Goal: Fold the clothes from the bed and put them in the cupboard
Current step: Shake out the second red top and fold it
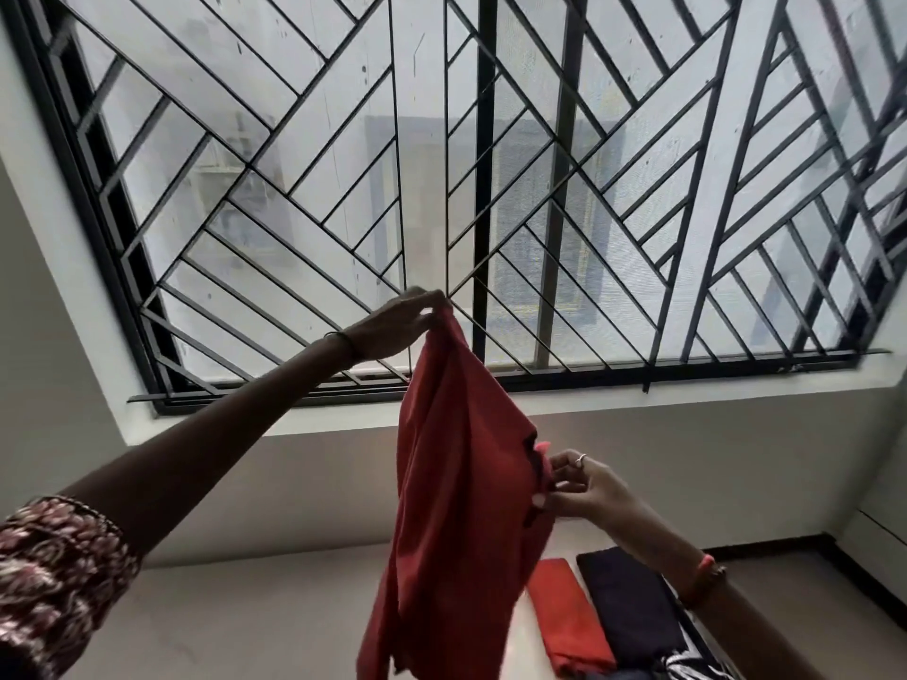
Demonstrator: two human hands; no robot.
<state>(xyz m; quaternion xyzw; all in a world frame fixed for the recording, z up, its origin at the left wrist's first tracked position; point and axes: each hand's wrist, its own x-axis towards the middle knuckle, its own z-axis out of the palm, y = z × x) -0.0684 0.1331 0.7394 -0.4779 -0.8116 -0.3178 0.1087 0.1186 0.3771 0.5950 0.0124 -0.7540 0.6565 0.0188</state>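
A dark red garment (451, 507) hangs in the air in front of the window, in the middle of the view. My left hand (397, 321) is raised high and pinches its top corner. Lower and to the right, my right hand (579, 485) pinches the garment's right edge, where a small pink bit of cloth shows. The cloth dangles loosely down to the bottom of the frame. Below right lie a folded red cloth (567, 615) and a folded dark cloth (628, 606) side by side. No cupboard is in view.
A large window with a black diagonal metal grille (491, 188) fills the upper view, with a white sill (638, 390) under it. A striped black-and-white cloth (687, 665) peeks in at the bottom right. Pale wall lies on the left.
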